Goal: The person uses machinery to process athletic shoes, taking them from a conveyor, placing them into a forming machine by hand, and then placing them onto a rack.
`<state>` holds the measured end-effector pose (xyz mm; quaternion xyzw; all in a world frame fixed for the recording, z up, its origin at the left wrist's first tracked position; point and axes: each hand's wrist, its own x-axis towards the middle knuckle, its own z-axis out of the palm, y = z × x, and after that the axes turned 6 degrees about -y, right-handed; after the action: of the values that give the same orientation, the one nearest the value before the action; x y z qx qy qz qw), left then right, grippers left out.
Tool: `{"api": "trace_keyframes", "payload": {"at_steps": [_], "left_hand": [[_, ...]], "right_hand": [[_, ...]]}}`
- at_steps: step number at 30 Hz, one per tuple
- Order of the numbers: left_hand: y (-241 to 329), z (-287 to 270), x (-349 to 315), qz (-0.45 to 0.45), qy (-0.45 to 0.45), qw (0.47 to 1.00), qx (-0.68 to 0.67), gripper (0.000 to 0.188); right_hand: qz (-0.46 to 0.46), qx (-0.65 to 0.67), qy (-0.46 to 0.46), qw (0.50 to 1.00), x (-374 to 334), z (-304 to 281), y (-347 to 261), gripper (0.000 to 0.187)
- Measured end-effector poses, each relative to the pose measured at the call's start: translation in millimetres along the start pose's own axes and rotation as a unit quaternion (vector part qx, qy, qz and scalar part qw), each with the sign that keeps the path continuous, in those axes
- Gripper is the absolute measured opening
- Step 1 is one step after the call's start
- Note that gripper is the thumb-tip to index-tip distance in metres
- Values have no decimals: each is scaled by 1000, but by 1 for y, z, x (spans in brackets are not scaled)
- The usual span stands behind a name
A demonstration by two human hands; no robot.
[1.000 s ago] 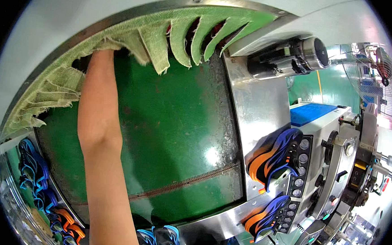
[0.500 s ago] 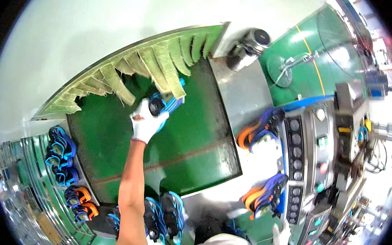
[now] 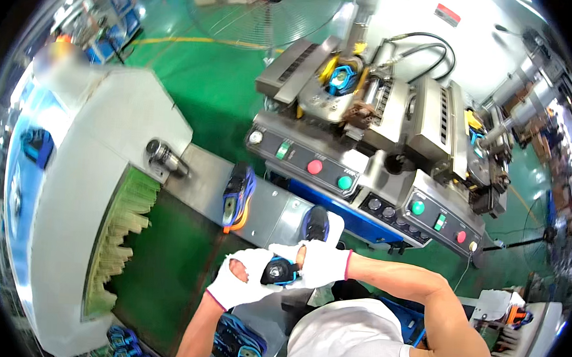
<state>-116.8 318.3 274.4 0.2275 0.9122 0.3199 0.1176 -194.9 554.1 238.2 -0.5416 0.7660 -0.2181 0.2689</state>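
In front of my body, both white-gloved hands meet around a black shoe with blue edging (image 3: 279,272). My left hand (image 3: 246,279) grips its left side, thumb bare at the glove's opening. From the other side, my right hand (image 3: 322,264) closes on the same shoe. The gloves cover much of it. Just beyond the right hand, a dark shoe with purple trim (image 3: 316,224) stands on the metal ledge (image 3: 271,207). Further left on that ledge rests a purple, black and orange shoe (image 3: 237,198). Below my left wrist lie several black and blue shoes (image 3: 240,342).
To the left is a green conveyor belt (image 3: 163,256) under a housing (image 3: 76,185) with a green fringe curtain (image 3: 122,227). Ahead stands a metal machine with button panels (image 3: 313,164), a blue shoe part (image 3: 342,80) in one station. A large fan (image 3: 267,43) stands behind.
The view has swung right. My left hand has brought the blue and black shoe from near the fringe curtain to my body. My right hand, earlier empty at lower right, now holds it too.
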Motion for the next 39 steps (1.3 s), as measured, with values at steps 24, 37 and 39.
{"api": "trace_keyframes", "payload": {"at_steps": [24, 37, 39], "left_hand": [[-100, -50, 620, -247, 148, 942, 170, 87], [-6, -147, 396, -111, 304, 946, -30, 72], [-5, -126, 320, -122, 343, 929, -59, 73]], "right_hand": [[77, 732, 535, 414, -279, -77, 90, 77], [136, 671, 567, 458, -164, -158, 137, 32], [124, 682, 532, 487, -106, -195, 179, 32]]}}
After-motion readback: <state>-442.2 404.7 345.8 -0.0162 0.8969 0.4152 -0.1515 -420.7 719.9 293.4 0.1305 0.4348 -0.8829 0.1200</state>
